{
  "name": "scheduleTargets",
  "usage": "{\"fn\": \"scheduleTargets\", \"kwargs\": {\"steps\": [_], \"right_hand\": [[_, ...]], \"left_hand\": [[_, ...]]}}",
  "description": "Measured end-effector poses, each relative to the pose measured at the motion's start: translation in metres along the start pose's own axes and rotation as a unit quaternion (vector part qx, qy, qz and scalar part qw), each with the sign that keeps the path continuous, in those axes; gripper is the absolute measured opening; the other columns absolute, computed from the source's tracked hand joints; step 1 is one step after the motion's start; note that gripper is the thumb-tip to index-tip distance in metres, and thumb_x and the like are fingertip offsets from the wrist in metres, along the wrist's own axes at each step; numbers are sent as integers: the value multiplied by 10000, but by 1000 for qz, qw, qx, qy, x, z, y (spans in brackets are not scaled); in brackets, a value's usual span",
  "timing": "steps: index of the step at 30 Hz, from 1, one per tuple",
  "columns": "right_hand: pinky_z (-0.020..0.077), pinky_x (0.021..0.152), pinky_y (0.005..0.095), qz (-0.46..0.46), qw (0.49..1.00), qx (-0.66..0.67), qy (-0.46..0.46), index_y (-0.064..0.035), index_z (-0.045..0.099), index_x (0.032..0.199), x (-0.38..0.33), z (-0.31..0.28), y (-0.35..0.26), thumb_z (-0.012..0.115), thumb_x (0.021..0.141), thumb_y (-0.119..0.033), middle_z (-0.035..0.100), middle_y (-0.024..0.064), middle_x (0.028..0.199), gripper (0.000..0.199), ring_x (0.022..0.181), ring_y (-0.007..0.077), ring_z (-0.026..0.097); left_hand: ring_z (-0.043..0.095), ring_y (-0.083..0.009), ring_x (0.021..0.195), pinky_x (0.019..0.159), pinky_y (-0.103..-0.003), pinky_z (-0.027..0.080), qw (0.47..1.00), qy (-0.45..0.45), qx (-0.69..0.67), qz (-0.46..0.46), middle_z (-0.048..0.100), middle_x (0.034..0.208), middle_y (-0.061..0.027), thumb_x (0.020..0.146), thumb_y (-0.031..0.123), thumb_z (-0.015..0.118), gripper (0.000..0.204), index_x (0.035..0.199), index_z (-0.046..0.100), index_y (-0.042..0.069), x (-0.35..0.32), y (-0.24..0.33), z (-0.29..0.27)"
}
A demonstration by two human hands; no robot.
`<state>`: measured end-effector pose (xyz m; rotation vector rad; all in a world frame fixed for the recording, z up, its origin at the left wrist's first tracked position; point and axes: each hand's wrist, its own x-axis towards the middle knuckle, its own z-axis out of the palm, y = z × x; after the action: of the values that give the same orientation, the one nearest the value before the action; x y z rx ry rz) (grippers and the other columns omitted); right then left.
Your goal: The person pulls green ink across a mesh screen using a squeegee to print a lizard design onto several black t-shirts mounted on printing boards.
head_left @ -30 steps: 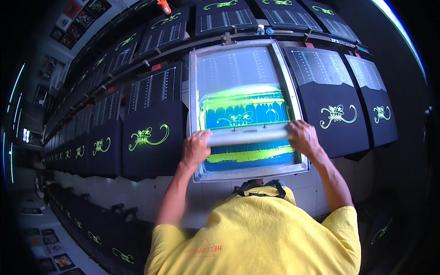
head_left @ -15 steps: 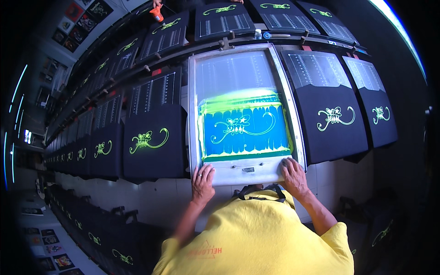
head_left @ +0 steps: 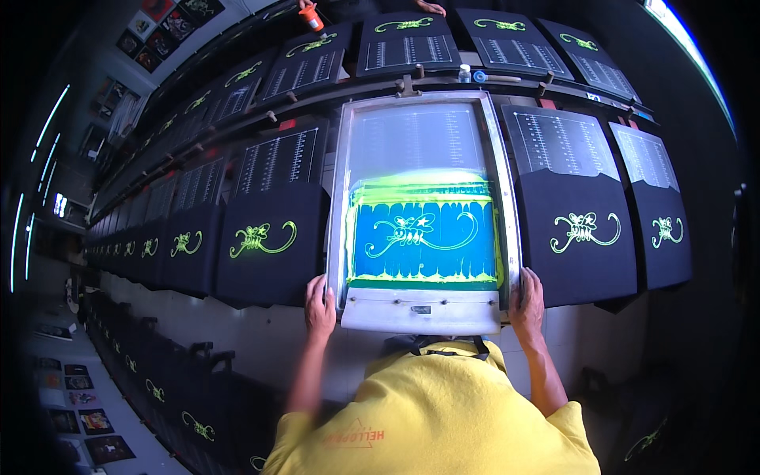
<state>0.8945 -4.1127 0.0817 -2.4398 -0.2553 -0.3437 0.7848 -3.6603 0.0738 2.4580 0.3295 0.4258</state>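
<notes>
A screen-printing frame (head_left: pixel 339 198) lies over a board in front of me, its mesh carrying a blue stencil (head_left: pixel 475 265) of a curling insect-like design and a band of bright yellow-green ink (head_left: pixel 419 188). My left hand (head_left: pixel 320 309) grips its left rail close to the near corner. On the opposite rail, my right hand (head_left: pixel 528 305) has its fingers curled at the edge. Between them, across the near end, rests a wide pale bar with small bolts (head_left: pixel 421 311), which looks like a squeegee. Whatever fabric lies beneath the mesh is hidden.
Black shirts with yellow-green prints lie on boards to the left (head_left: pixel 269 222) and right (head_left: pixel 574 222). Behind runs a rail (head_left: pixel 317 96) with a small bottle (head_left: pixel 465 74). Across the table another person's hand holds an orange cup (head_left: pixel 311 17); a second hand (head_left: pixel 430 7) is nearby.
Both hands have moved outward from the ends of the pale bar to the side rails of the screen frame. The whole view has shifted slightly.
</notes>
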Motion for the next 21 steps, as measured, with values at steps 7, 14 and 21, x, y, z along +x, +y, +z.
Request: {"fn": "scheduleTargets", "kwargs": {"steps": [7,14,21], "right_hand": [[510,788,392,236,960,147,-24,-26,546,1233,9,29,23,501,984,-96,675,179,957,263,866,298,660],[503,713,353,269,945,187,11,-20,580,1168,18,46,33,512,991,-133,675,122,878,221,776,204,636],[504,742,349,270,951,148,10,-8,606,1168,19,40,27,496,1001,-170,682,131,915,257,811,199,639]], "left_hand": [[616,-373,722,680,-442,471,987,35,22,-154,657,797,-210,972,297,563,389,873,642,-71,16,-51,31],[340,-81,612,540,-336,300,962,-7,-133,-239,398,597,35,952,324,628,471,654,500,-17,32,-50,23],[359,-60,562,510,-303,274,907,-71,-265,-320,439,581,59,914,394,682,466,652,591,19,40,-49,8]]}}
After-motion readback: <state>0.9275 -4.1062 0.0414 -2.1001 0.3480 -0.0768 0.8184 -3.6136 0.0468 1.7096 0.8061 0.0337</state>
